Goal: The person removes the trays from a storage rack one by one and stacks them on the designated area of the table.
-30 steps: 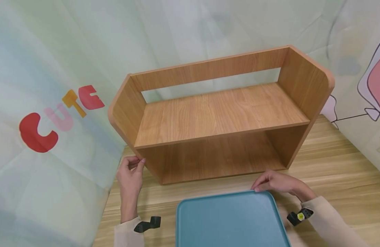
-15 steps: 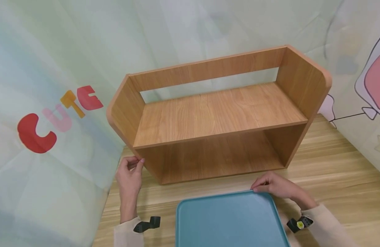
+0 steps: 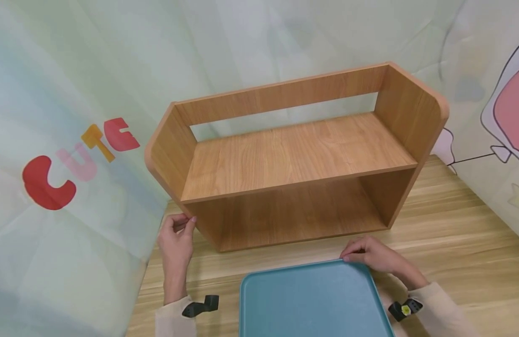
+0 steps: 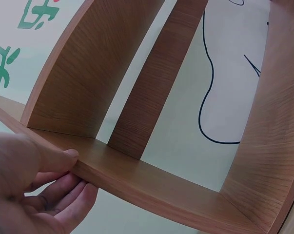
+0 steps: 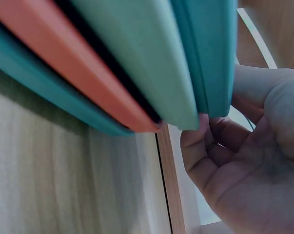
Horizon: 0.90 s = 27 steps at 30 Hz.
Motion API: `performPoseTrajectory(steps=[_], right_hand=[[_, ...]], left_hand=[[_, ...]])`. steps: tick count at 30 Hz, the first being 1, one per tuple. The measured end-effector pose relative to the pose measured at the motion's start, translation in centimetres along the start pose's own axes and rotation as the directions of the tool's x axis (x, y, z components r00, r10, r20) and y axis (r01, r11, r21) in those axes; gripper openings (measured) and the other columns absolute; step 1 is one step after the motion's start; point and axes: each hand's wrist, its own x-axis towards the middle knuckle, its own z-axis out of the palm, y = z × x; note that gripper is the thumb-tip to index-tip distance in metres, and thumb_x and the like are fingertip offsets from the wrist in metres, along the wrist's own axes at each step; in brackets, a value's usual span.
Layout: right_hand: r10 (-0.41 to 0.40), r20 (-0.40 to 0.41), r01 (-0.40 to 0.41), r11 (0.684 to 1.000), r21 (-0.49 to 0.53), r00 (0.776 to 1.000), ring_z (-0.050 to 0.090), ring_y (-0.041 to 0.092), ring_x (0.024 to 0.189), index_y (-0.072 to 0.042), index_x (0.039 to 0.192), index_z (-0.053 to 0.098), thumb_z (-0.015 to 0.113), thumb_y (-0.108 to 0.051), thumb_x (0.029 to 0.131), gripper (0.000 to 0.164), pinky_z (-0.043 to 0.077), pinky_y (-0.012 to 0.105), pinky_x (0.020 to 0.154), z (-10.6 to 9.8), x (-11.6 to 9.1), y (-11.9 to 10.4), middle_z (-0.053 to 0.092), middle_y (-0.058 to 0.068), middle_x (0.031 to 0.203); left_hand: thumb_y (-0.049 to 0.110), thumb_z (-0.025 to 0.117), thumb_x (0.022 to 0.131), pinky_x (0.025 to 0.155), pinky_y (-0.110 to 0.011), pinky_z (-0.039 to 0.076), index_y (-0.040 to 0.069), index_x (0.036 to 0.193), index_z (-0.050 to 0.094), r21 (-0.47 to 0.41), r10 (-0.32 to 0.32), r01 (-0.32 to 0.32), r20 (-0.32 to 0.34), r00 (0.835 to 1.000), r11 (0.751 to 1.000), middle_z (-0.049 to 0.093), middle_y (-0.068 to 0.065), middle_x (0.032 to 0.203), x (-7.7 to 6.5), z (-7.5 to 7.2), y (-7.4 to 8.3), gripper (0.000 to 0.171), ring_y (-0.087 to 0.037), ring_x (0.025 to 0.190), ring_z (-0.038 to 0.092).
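Observation:
A wooden two-tier shelf (image 3: pixel 301 150) stands on the wood-grain table. With thumb and curled fingers, my left hand (image 3: pixel 177 238) pinches the front edge of its left side panel (image 4: pixel 132 178). In front of the shelf lies a teal tray (image 3: pixel 310 304), the top one of a stack. At the tray's far right corner my right hand (image 3: pixel 373 252) holds the rim between thumb and fingers. The right wrist view shows the stack's edges: the teal top tray (image 5: pixel 215 58), a pale green tray (image 5: pixel 151 63), an orange-red tray (image 5: pixel 78 63) and a lower teal tray (image 5: pixel 44 85).
A printed cloth backdrop (image 3: pixel 242 42) hangs behind the shelf and along both sides, close to its left end. The wood-grain table (image 3: pixel 461 224) extends to the right of the shelf. The tray stack's near end runs out of the head view.
The head view has shifted slightly, so shelf and tray appear a little further left. Both hands keep their holds, the left on the shelf panel and the right on the tray rim.

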Motion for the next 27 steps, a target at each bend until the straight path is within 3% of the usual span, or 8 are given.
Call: performPoseTrajectory(steps=[8,21,27], right_hand=[[-0.033,-0.020,0.033,0.999,-0.018,0.999,0.060,0.004,0.084,-0.010,0.095,0.075,0.062,-0.014,0.092,0.014,0.051,0.021,0.071,0.31,-0.15,0.56,0.069,0.002,0.090],[0.017,-0.026,-0.017,1.000,0.000,1.000,0.060,0.004,0.084,-0.012,0.096,0.075,0.061,-0.016,0.093,0.015,0.050,0.021,0.071,0.40,-0.70,0.84,0.069,0.001,0.090],[0.014,-0.045,-0.016,0.999,-0.048,0.999,0.059,0.003,0.083,-0.013,0.095,0.075,0.063,-0.016,0.091,0.013,0.050,0.021,0.071,0.54,-0.80,0.55,0.069,-0.002,0.089]], left_hand=[[0.008,0.063,0.091,0.067,0.003,0.040,-0.004,0.104,0.057,-0.001,-0.002,0.002,-0.006,1.000,1.000,0.063,-0.018,0.102,-0.08,0.03,-0.05,0.018,-0.028,0.097,0.063],[0.011,0.063,0.091,0.067,0.002,0.042,-0.002,0.104,0.059,0.024,0.003,-0.002,-0.027,1.000,1.000,0.064,-0.015,0.102,-0.08,0.51,-0.38,0.019,-0.025,0.096,0.063],[0.012,0.061,0.093,0.070,-0.001,0.046,-0.002,0.106,0.058,0.023,-0.011,0.011,-0.024,1.000,1.000,0.063,-0.014,0.104,-0.42,0.59,-0.05,0.019,-0.024,0.098,0.062]])
